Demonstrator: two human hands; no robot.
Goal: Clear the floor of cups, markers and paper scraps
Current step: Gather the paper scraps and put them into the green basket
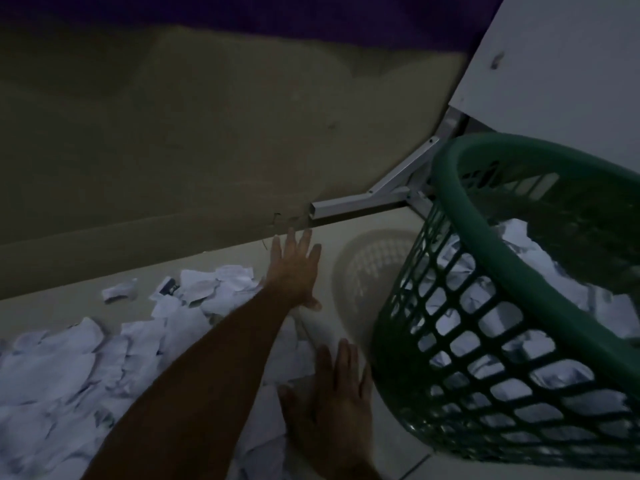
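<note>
Both hands are spread flat, fingers straight, gripping nothing: the left hand (294,271) reaches far along the floor (346,233), the right hand (332,403) presses near paper scraps (69,362). A green basket (485,341), right, holds more paper.

Dim light here, but the green basket (519,306) reads as moulded plastic lattice with a smooth rim. The scraps (69,358) on the floor (346,244) are crumpled white paper, matt. That bracket (356,206) looks like pale painted metal; the floor, smooth tile.
</note>
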